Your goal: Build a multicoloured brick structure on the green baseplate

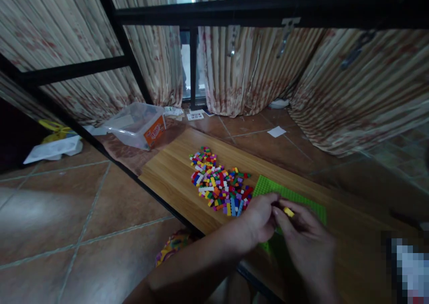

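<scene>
1. Hands meet at the near edge of the green baseplate [295, 196]. The right hand [306, 237] has its fingers pinched narrow on a yellow brick [288, 212], which sits between its fingertips just above the plate.
2. The left hand [259, 219] is curled, fingertips touching the right hand's fingers beside the brick; whether it grips anything itself I cannot tell.
3. The baseplate lies flat on the wooden board [174, 179], its near part hidden under both hands.
4. Just left of the plate, touching its edge, a loose pile of bricks [219, 183] in many colours spreads over the board.
5. Below the board's near edge, a patterned object [172, 246] shows on the tiled floor [67, 219].
6. Farther off to the left, a clear plastic tub [137, 125] with an orange label sits tilted beyond the board's far corner.
7. Further left lies white sheeting [53, 149].
8. A white paper scrap [276, 131] rests on the floor beyond the board.
9. Striped curtains [254, 67] hang at the back behind a black frame [234, 9].
</scene>
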Tool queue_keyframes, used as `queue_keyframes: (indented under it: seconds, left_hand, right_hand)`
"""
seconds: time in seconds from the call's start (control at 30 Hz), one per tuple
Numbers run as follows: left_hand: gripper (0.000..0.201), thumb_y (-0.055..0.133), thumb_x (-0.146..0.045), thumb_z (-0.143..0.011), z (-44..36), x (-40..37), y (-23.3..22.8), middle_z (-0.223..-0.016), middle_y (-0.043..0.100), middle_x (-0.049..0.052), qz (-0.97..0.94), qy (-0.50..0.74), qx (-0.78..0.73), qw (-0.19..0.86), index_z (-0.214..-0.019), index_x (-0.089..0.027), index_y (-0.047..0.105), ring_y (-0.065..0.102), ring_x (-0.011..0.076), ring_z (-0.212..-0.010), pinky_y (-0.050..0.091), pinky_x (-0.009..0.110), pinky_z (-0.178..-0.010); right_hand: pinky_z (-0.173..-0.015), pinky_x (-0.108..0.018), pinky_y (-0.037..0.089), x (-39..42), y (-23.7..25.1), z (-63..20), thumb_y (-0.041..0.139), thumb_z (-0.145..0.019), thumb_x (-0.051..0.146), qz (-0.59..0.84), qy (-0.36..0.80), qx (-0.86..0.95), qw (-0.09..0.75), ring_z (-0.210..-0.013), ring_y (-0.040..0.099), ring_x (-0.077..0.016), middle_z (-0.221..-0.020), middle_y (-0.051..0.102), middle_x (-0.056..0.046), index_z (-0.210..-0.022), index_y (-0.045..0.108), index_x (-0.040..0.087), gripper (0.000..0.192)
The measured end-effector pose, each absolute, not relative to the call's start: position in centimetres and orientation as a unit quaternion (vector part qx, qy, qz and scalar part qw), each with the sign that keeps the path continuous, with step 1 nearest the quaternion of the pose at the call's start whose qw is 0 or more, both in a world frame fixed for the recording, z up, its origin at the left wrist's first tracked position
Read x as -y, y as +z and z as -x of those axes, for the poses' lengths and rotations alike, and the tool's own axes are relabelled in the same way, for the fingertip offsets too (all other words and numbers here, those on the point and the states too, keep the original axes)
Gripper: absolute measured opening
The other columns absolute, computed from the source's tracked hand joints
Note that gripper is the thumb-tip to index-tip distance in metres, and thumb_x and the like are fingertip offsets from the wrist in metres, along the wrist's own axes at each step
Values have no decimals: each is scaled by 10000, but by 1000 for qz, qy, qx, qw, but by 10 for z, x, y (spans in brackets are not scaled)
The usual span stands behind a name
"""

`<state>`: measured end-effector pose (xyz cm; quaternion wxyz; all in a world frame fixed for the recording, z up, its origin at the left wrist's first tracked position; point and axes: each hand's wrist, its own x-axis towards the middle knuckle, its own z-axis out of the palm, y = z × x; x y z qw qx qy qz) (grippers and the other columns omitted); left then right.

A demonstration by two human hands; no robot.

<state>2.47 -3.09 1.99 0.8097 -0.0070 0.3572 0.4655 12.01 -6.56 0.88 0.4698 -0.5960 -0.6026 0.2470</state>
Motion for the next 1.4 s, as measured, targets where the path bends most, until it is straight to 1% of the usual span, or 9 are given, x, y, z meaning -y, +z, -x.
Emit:
queue_keyframes:
  seconds: [0.13, 0.27, 0.5, 0.6, 0.8, 1.13, 1.23, 1.3, 1.4]
  left_hand:
    - [292, 389, -118, -839, -20, 31, 24, -587, 551, 51, 32, 435, -346, 831, -602, -137, 559, 535, 144, -562, 442, 255, -627]
    - [220, 444, -130, -784, -13, 30, 24, -575, 519, 25, 25, 457, -351, 817, -598, -135, 561, 466, 119, -501, 400, 247, -558]
    - [158, 515, -121, -779, 32, 7, 24, -656, 585, 5, -192, 574, -506, 614, -692, -126, 647, 467, 74, -532, 357, 195, -527]
    - [171, 526, -119, -801, 55, -1, 19, -670, 630, 11, -349, 520, -621, 472, -797, -135, 696, 530, 108, -577, 420, 222, -587]
    - [318, 467, -71, -827, 65, 5, 12, -1000, 727, 98, -576, 364, -679, 274, -989, -137, 733, 651, 189, -934, 483, 284, -879]
    - [321, 452, -102, -853, 86, -2, 16, -1023, 731, 76, -612, 286, -727, 125, -1004, -188, 721, 642, 210, -1001, 472, 317, -929]
    - [361, 478, -89, -808, 115, -7, 21, -1094, 706, 126, -562, 268, -777, 96, -1087, -145, 701, 611, 256, -1083, 456, 352, -946]
    - [387, 525, -86, -758, 135, -8, 23, -1080, 702, 164, -543, 239, -799, 95, -1102, -121, 699, 613, 288, -1074, 450, 377, -944]
    - [415, 549, -96, -732, 155, -7, 22, -1057, 714, 138, -543, 160, -814, 128, -1110, -170, 703, 622, 280, -1057, 460, 349, -898]
  right_hand:
    - [-724, -335, 536, 65, 9, -114, 685, -797, 422, 569, 236, 636, 465, -814, 655, -191, -1024, 700, -59, -1040, 708, 251, 299]
    - [-752, -338, 550, 69, 8, -112, 672, -821, 414, 553, 269, 622, 484, -872, 678, -203, -1082, 705, -65, -1088, 703, 258, 311]
    - [-670, -300, 540, 71, 4, -120, 655, -826, 467, 632, 240, 533, 509, -723, 668, -173, -924, 722, -66, -970, 733, 201, 313]
    - [-735, -311, 540, 70, 1, -122, 652, -832, 454, 629, 234, 541, 507, -771, 675, -180, -927, 727, -57, -965, 736, 209, 291]
    - [-825, -353, 520, 71, -6, -126, 640, -852, 425, 591, 209, 612, 482, -841, 677, -195, -955, 733, -40, -955, 738, 248, 226]
    - [-820, -338, 530, 70, -4, -130, 640, -851, 439, 602, 197, 615, 470, -876, 685, -200, -981, 740, -35, -943, 742, 259, 226]
    - [-810, -327, 535, 71, -5, -131, 642, -851, 430, 593, 199, 615, 480, -870, 689, -195, -985, 740, -36, -944, 740, 255, 221]
    - [-804, -325, 535, 71, -6, -132, 641, -852, 425, 589, 198, 617, 482, -878, 691, -196, -999, 740, -38, -947, 738, 254, 218]
    - [-816, -333, 531, 71, -8, -132, 635, -858, 421, 590, 193, 622, 478, -904, 692, -201, -1011, 743, -37, -947, 735, 258, 212]
